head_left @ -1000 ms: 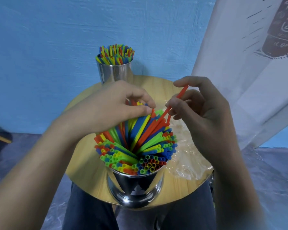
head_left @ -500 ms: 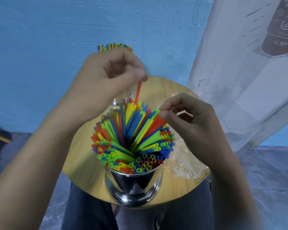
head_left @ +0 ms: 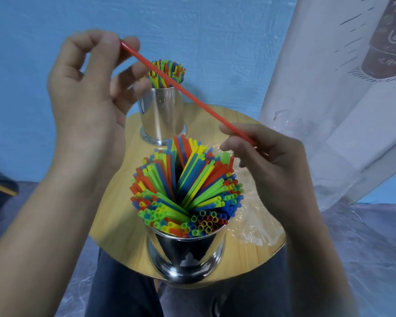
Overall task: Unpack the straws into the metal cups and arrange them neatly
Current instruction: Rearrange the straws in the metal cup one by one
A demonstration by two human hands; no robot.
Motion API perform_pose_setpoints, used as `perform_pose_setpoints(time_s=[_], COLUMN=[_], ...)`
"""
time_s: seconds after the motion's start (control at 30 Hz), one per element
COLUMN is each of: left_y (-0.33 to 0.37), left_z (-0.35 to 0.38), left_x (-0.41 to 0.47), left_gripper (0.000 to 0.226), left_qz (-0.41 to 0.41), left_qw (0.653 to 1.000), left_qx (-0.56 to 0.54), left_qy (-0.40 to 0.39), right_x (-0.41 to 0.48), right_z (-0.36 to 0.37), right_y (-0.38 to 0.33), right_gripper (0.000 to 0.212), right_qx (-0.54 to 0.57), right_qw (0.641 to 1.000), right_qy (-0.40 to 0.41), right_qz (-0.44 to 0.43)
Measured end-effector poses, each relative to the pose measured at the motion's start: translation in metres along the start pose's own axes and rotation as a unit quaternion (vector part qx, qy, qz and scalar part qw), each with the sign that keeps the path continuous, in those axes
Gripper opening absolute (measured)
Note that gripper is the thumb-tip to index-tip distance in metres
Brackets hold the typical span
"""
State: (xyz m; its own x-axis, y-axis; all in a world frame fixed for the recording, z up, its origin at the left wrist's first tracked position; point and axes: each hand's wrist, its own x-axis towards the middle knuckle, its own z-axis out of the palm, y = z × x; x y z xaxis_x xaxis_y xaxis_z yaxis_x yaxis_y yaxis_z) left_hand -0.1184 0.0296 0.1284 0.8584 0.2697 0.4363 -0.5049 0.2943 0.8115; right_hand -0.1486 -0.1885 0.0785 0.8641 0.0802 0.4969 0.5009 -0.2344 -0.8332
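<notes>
Red straw [head_left: 188, 92]: single, slanting in air above near metal cup [head_left: 185, 255]. Left hand [head_left: 87, 92]: thumb and forefinger pinch upper end. Right hand [head_left: 268, 165]: fingertips pinch lower end. Near metal cup: crammed with fanned coloured straws [head_left: 183, 186]. Far metal cup [head_left: 161, 115]: behind it, full. Plastic wrapper [head_left: 256, 225]: right of near metal cup.

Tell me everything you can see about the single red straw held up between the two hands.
The thin red plastic straw is straight, smooth and unbent. It slants in the air from upper left down to lower right, crossing in front of the far metal cup of straws. The left hand pinches its upper end, the right hand its lower end; nothing else seems to touch it.
</notes>
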Motion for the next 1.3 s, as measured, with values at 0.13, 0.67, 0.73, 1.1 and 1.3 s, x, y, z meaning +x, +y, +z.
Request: perform_pose_setpoints(time_s=[0.13,0.67,0.73,1.1,1.3], left_y=[-0.006,-0.009,-0.012,-0.013,-0.015], left_z=[-0.003,-0.003,0.000,0.002,-0.001], left_x=[-0.003,0.001,0.001,0.001,0.002], left_gripper=[0.010,0.020,0.017,0.018,0.018], left_qz=[-0.032,-0.066,-0.084,-0.084,-0.065], left_qw=[0.999,0.806,0.790,0.800,0.789], left_qx=[0.025,0.417,0.439,0.421,0.478], left_qy=[0.031,-0.415,-0.419,-0.419,-0.380], right_x=[-0.001,0.000,-0.001,-0.002,-0.001], right_z=[-0.004,-0.017,-0.012,-0.013,-0.016], right_y=[-0.003,-0.012,-0.010,0.002,0.004], right_gripper=[0.018,0.025,0.021,0.023,0.012], right_qx=[0.075,0.058,0.000,-0.131,-0.096], right_qw=[0.995,0.997,1.000,0.980,0.980], right_qy=[0.066,0.060,-0.011,-0.135,-0.136], right_qz=[-0.017,-0.003,0.005,0.058,0.105])
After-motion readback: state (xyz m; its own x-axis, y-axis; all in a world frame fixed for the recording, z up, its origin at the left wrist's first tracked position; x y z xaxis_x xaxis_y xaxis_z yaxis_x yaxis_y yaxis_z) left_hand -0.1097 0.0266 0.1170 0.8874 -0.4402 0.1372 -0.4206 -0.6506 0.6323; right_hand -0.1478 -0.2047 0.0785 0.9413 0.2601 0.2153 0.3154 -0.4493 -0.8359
